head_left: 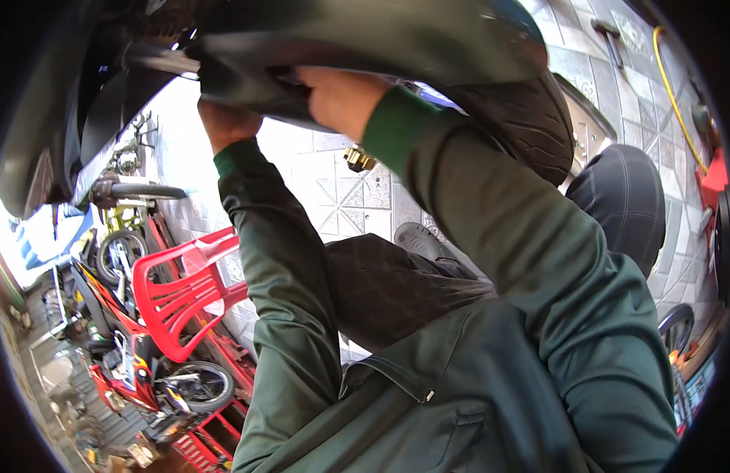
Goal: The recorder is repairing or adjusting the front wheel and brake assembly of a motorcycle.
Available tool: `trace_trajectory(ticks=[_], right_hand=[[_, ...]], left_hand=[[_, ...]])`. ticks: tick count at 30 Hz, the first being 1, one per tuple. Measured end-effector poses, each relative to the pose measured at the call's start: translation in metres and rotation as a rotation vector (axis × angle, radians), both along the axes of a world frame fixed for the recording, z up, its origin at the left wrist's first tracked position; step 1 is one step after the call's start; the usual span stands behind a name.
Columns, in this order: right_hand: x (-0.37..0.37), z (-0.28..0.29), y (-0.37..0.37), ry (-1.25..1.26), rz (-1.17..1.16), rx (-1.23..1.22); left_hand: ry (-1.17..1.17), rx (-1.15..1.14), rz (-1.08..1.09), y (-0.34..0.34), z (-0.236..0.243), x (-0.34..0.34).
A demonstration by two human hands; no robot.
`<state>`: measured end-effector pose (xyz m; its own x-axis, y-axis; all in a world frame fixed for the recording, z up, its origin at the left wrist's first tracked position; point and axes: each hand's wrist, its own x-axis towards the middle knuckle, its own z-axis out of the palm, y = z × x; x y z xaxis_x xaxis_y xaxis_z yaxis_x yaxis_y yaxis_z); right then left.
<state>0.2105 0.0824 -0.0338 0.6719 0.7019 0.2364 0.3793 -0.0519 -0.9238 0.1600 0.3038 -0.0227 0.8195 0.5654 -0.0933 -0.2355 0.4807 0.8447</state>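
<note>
A glossy dark front fender [373, 43] of a motorcycle spans the top of the view, above a black tyre [530, 130]. My right hand [345, 101] is closed at a slot in the fender's lower side, its fingertips hidden inside. Farther left, my left hand [229, 122] reaches up against the fender's lower edge, and its fingers are out of sight behind the panel. A small gold-coloured metal part [358, 158] shows just below my right wrist.
A red plastic chair [179, 296] stands at the left, with a red motorcycle [132, 370] beyond it. On the tiled floor lie a hammer [608, 39] and a yellow hose [671, 94] at the far right. My bent knee [621, 205] is beside the tyre.
</note>
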Motion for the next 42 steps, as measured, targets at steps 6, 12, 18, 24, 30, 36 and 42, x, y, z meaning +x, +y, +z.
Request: trace_trajectory(ticks=[6,12,18,24,30,36,42], right_hand=[[0.0,-0.022,0.015,-0.244,-0.242,0.097],[0.106,-0.1,0.017,0.597,0.069,0.637],[0.022,-0.02,0.005,0.156,-0.143,0.205],[0.037,-0.03,0.03,0.97,-0.076,0.547],[0.055,-0.037,0.019,1.262,-0.136,0.499],[0.052,-0.045,0.009,0.872,-0.066,0.435],[0.047,-0.051,0.005,0.476,0.015,0.349]], left_hand=[[0.234,1.531,0.039,0.006,-0.013,-0.004],[-0.135,0.374,-0.209,-0.031,-0.032,0.055],[-0.63,0.225,-0.495,0.001,-0.037,0.023],[-0.42,-0.235,-0.532,-0.009,-0.024,0.026],[-0.362,-0.254,-0.47,-0.025,-0.016,0.02],[-0.382,-0.269,-0.455,-0.018,-0.019,0.022],[-0.255,-0.219,-0.302,-0.022,-0.018,0.018]])
